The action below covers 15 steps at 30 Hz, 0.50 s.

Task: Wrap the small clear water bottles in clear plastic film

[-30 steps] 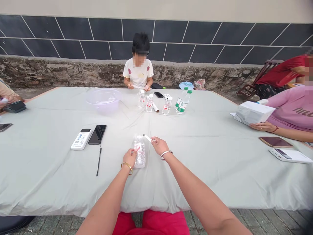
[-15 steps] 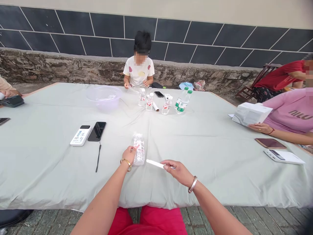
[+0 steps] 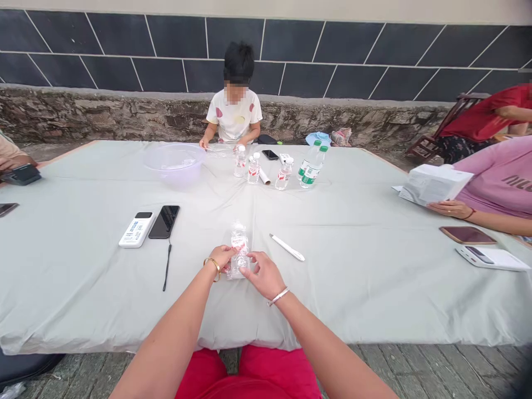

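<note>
A small clear bottle [image 3: 239,252] with a red and white label lies on the cloth in front of me, wrapped in crinkled clear plastic. My left hand [image 3: 223,256] grips its left side, thumb on top. From the right, my right hand [image 3: 264,272] takes hold of the wrapped bottle's lower right part with bent fingers, the thumb over the plastic. To the right of that hand rests a slim white utility knife [image 3: 287,247], out of both hands, its narrow dark tip pointing up and left.
Left of my hands lie a white power bank [image 3: 136,230] and a black phone [image 3: 164,221] with a strap. Farther back stand a translucent basin [image 3: 174,166], several small bottles [image 3: 253,169] and green-capped bottles [image 3: 313,168]. People sit across and at both sides; one holds a white box [image 3: 434,184].
My right hand has put the white utility knife down on the cloth and moved left onto the wrapped bottle. The left hand still holds the bottle.
</note>
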### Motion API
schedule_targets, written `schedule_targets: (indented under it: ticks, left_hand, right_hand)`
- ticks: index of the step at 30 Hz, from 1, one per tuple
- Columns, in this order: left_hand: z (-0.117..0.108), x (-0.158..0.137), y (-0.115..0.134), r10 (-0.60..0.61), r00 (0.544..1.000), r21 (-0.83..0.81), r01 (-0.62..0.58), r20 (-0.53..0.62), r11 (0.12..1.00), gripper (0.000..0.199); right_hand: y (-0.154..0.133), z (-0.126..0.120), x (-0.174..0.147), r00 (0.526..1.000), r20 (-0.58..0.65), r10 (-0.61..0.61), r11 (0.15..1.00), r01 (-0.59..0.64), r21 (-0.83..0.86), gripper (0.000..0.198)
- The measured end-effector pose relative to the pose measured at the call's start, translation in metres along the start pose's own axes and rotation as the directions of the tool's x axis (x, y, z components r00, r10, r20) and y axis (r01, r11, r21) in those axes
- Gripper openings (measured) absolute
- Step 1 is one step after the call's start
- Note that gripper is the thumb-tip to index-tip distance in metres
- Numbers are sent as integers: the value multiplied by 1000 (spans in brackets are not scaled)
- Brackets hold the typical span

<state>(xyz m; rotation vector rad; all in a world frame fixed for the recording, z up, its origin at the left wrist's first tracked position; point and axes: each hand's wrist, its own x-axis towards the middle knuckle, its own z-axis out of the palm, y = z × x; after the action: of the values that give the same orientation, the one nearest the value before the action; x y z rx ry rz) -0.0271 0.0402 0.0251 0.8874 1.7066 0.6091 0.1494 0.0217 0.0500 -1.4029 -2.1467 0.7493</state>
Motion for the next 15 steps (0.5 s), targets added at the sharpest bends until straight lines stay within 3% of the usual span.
schedule_targets:
  ticks: [2, 4, 7, 9, 11, 13, 15]
  left_hand:
    - [2, 2, 1, -15, 1000, 34, 15, 1, 999, 44]
    - [4, 3, 3, -22, 1000, 72, 22, -2, 997, 44]
    - [6, 3, 6, -23, 1000, 134, 24, -4, 991, 47]
    - [8, 1, 8, -17, 1000, 179, 17, 0, 984, 53]
    - [10, -1, 10, -3, 1000, 227, 3, -1, 974, 58]
    - [12, -3, 11, 27, 1000, 278, -22, -16, 960, 58]
    - [14, -5, 10, 69, 997, 330, -50, -45, 943, 56]
  right_hand:
    - [-20, 12, -4, 999, 32, 10, 1000, -10, -18, 42]
    - [-25, 18, -1, 998, 18, 63, 997, -62, -33, 25]
    - [-13, 18, 4, 994, 11, 110, 983, -111, 145, 12]
    - [-2, 17, 3, 984, 13, 176, 908, -168, 383, 16]
    - [6, 17, -2, 961, 26, 274, 771, -236, 592, 21]
    - [10, 18, -8, 938, 27, 346, 654, -262, 709, 25]
    - [14, 17, -15, 917, 9, 399, 608, -272, 746, 28]
